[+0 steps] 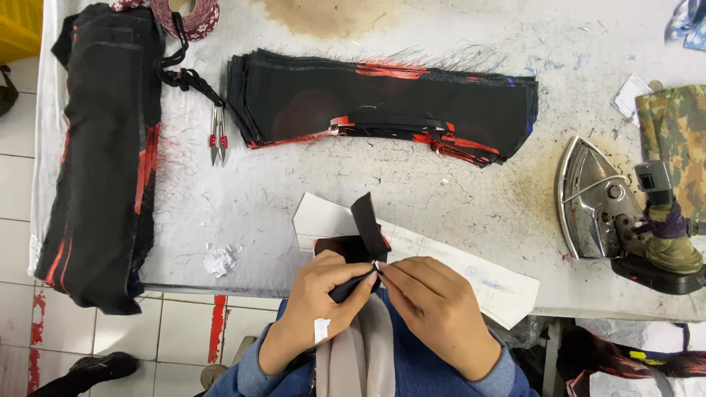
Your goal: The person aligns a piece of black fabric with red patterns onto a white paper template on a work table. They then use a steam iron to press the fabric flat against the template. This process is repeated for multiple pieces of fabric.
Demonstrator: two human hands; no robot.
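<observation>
Worktable, pale and stained, seen from above, with a scorched brown patch near the far edge and another beside the iron. Left hand: closed around a narrow black fabric strip, thumb and fingers pinching its lower end just off the near table edge; a small white tag clings to the wrist. Right hand: fingertips pinched onto the same strip, meeting the left hand's fingertips at a small pale point between them; what that point is cannot be told. The strip rises from the two hands, bends and stands up over a white paper pattern that lies flat on the near part of the table, running rightward under the right hand. Centre far: a long flat stack of black cut pieces with red markings and frayed edges, well apart from the hands. Left edge: a black fabric bundle with red streaks, draped over the table end and hanging toward the tiled floor. Between bundle and stack: thread snips with red grips, tied to a black cord. Near the front left: a crumpled paper scrap. Right side: an iron tipped up with its soleplate showing, beside a camouflage-print cloth.
</observation>
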